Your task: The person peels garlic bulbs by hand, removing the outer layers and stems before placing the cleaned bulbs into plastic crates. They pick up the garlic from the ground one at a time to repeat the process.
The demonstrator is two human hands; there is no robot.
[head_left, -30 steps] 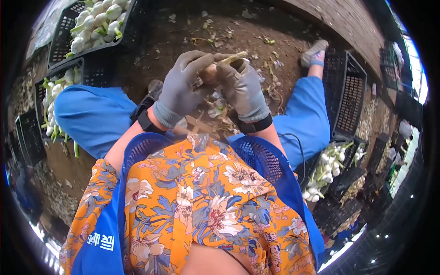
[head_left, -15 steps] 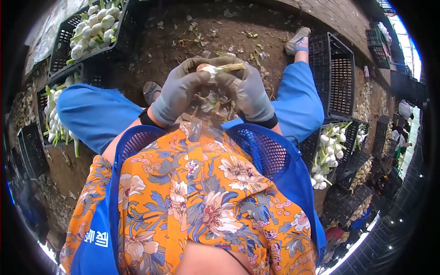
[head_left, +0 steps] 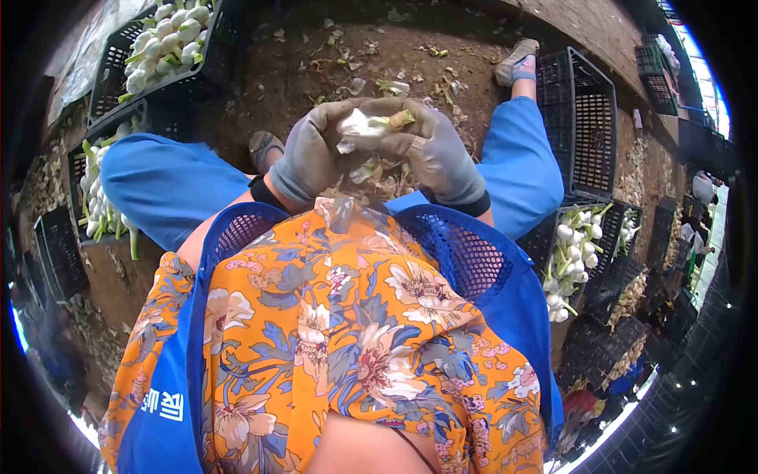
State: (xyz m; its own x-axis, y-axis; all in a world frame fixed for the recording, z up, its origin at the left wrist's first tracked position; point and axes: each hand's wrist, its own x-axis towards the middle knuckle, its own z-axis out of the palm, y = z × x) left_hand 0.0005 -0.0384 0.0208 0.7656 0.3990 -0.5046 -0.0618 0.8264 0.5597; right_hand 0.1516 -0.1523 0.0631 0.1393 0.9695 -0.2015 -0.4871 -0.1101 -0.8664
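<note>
A garlic bulb with a short cut stem is held between my two gloved hands, above the dirt floor. My left hand has its fingers curled round the white bulb end. On the stem side, my right hand grips with fingers and thumb, the thumb lying along the stem. Pale loose skin hangs from the bulb near my left fingers. Both gloves are grey and soiled at the fingers. Below the hands lie papery garlic peelings.
At upper left a black crate holds white garlic bulbs; more garlic sits by my left knee. An upright black crate stands beside my right leg. Stemmed garlic fills a crate at right. Peelings litter the dirt floor.
The garlic bulb has turned in my hands, with more clean white surface showing and its stem now angled up to the right. A loose flap of skin hangs from it.
</note>
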